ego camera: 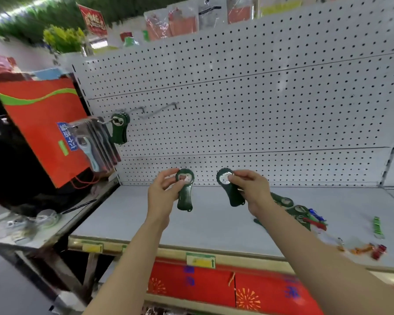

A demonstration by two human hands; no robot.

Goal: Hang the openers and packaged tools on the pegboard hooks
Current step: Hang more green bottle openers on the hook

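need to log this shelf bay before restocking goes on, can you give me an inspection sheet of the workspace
surface: pale grey shelf board under a white perforated metal pegboard.
job's things: dark green plastic bottle openers hang on one hook; clear-packaged openers hang on the hook beside; two bare wire hooks; more green openers lie loose on the shelf.
clutter: small green, orange and red items at the shelf's right, blurred.
grippers: left hand pinches one green opener; right hand pinches another.
cables: nothing seen.
surroundings: red paper bag at left; red packs below.
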